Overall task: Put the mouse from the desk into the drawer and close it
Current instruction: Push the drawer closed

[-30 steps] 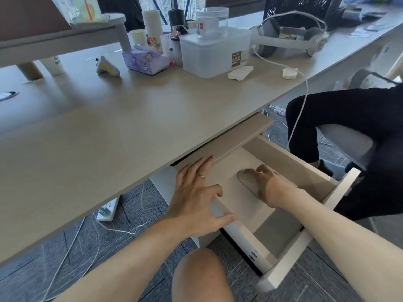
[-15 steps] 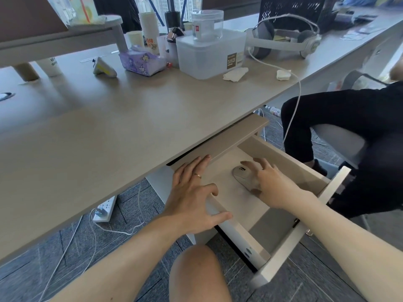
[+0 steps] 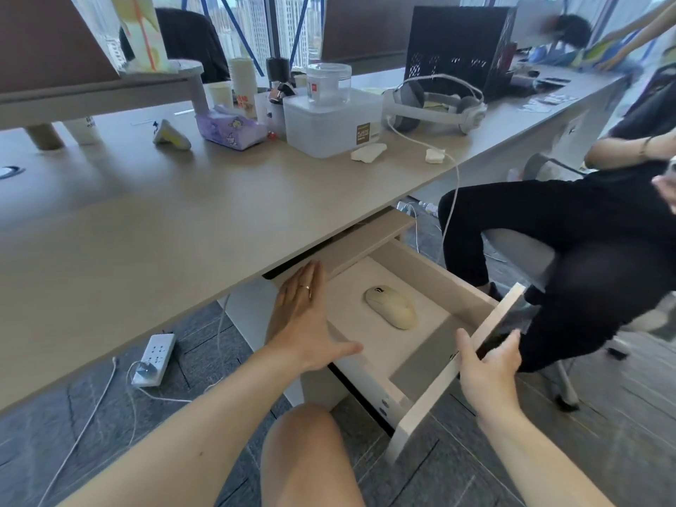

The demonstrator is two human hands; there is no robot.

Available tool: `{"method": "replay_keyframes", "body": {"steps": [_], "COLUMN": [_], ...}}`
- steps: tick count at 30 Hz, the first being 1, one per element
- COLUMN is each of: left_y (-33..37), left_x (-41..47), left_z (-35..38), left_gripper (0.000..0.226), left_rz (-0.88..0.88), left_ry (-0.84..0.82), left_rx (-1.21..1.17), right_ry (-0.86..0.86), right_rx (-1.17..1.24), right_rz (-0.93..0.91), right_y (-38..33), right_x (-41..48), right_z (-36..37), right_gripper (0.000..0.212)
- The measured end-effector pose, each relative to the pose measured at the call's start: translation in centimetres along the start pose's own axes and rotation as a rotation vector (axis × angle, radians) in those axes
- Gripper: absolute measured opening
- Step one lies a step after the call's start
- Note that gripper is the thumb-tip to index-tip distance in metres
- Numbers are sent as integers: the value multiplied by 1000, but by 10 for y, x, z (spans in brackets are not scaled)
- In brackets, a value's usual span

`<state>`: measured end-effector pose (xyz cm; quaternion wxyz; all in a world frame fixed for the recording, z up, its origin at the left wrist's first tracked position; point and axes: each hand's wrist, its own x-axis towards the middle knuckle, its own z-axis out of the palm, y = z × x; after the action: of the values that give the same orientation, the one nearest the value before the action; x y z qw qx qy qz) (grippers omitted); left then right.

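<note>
A cream mouse (image 3: 391, 306) lies alone on the floor of the open drawer (image 3: 439, 279), which sticks out from under the desk (image 3: 183, 228). My left hand (image 3: 305, 320) rests flat with fingers apart on the drawer's near side wall, holding nothing. My right hand (image 3: 488, 364) grips the drawer front panel (image 3: 453, 375) from outside, thumb on the inner face and fingers wrapped over its edge.
A seated person in black (image 3: 570, 228) sits close to the drawer's right side. On the desk stand a clear plastic box (image 3: 329, 122), a tissue pack (image 3: 230, 128) and a headset (image 3: 435, 100) with a hanging cable. A power strip (image 3: 153, 353) lies on the floor. My knee (image 3: 303, 451) is below.
My right hand let go of the mouse, drew out of the drawer and took hold of the front panel. The mouse stays in the drawer. My left hand flattened slightly.
</note>
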<state>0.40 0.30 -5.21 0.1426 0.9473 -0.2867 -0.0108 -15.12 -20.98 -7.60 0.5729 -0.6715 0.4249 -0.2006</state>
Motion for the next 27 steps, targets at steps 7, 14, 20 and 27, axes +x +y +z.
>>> {"method": "replay_keyframes", "body": {"steps": [7, 14, 20, 27], "left_y": [0, 1, -6, -21], "left_x": [2, 5, 5, 11], "left_z": [-12, -21, -25, -25], "left_gripper": [141, 138, 140, 117], "left_rz": [-48, -105, -47, 41], "left_ry": [-64, -61, -74, -3], "left_rx": [-25, -109, -104, -94], "right_ry": [-169, -197, -245, -328], "right_rx": [243, 238, 224, 269], "right_rz": [238, 254, 282, 305], "right_y": [-2, -16, -32, -50], "right_x": [11, 22, 32, 49], "right_z": [12, 43, 80, 122], "right_gripper": [46, 47, 65, 68]}}
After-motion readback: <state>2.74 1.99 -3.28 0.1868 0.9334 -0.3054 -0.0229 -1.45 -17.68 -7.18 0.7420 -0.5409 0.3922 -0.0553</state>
